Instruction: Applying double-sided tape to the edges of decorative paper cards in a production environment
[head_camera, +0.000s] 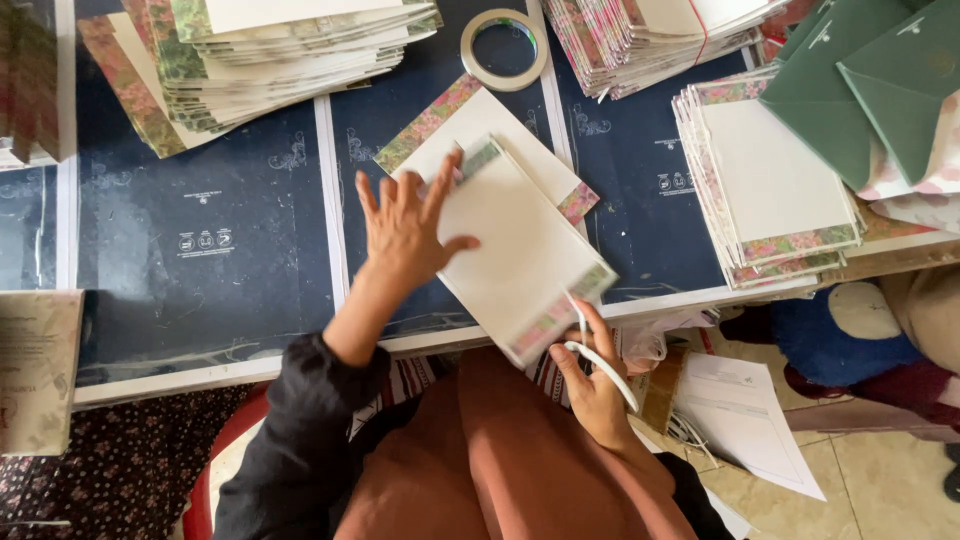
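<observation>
A: What is the left hand (405, 232) resting on?

B: A flat, stiff cream card (515, 250) with a floral strip along each short end. It lies at a slant on the dark blue bench (200, 250), and its near corner juts past the white front edge. The hand lies palm down on the card's left part, fingers (437, 190) spread apart and reaching toward the far floral edge, thumb out to the right on the plain cream face.

A: And the right hand (590, 385)?

B: It is below the bench edge, at the card's near corner. Its fingers are pinched together on a thin white strip (600, 360), glossy and ribbon-like, that curls from the corner's floral band down across the hand.

A: Anything under the card?

B: A second card (480, 125) of the same make, cream with pink and green floral borders, lying crosswise beneath it.

A: What else lies around?

B: A ring of pale tape (503, 48) lies flat beyond the cards. Thick stacks of the same bordered cards (280, 50) sit at the far left, another stack (770, 185) to the right, and matte green envelopes (860, 90) with pointed flaps lie in the far right corner.
</observation>
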